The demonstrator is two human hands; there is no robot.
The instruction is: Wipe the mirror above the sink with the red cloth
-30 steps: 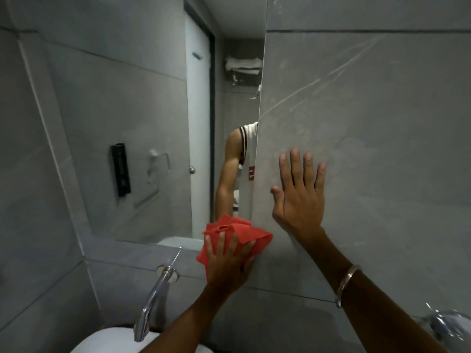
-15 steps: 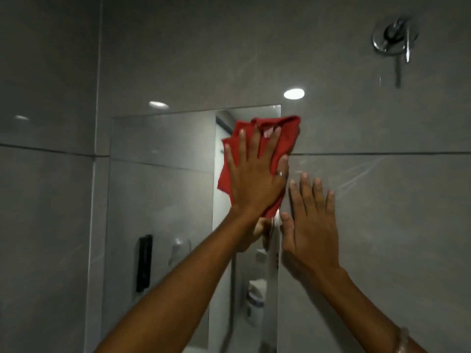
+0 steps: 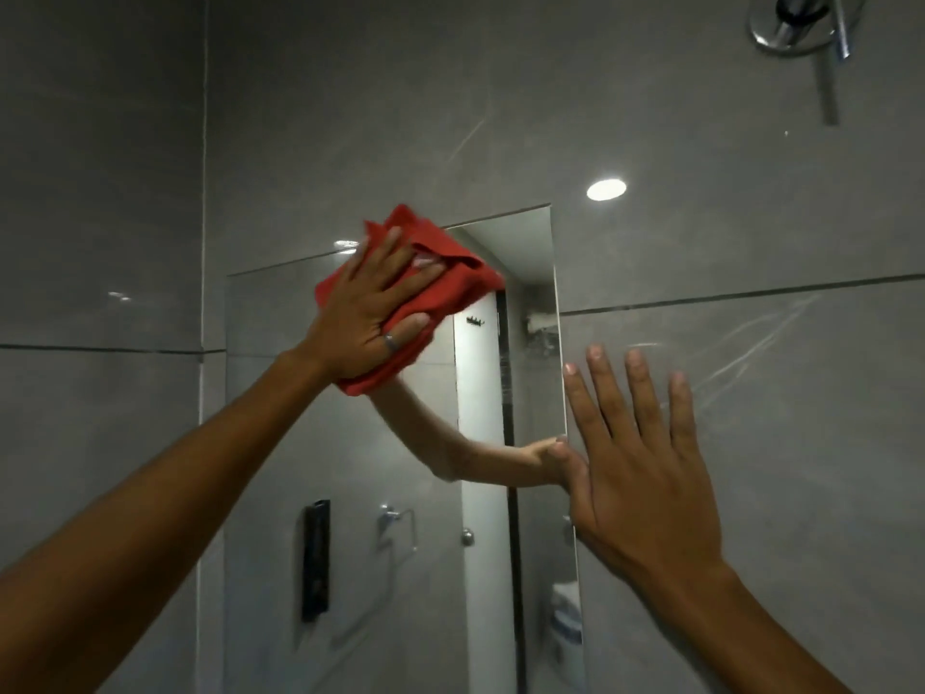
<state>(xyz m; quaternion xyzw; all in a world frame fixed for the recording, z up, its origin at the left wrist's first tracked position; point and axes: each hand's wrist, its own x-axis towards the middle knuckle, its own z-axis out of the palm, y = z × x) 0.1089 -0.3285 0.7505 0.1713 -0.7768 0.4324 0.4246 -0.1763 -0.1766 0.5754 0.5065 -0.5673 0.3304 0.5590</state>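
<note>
Sink is out of frame; mirror (image 3: pixel 280 418) bottom edge is cut off below. One red cloth (image 3: pixel 440 293), bunched, sits at the mirror's top edge, part of it poking above onto the grey tile wall (image 3: pixel 350 117). Left hand (image 3: pixel 373 313) lies flat on the cloth, fingers spread wide, pressing it to the glass; cloth's middle is hidden under the palm. One ring (image 3: pixel 389 341) on that hand. Right hand (image 3: pixel 645 473) is open, fingers splayed, palm flat on the tile just right of the mirror's edge, thumb touching that edge. One chrome wall valve (image 3: pixel 796 22) top right, cropped by the frame. Two hands in total. Reflected items in the mirror are dim and hard to read.
</note>
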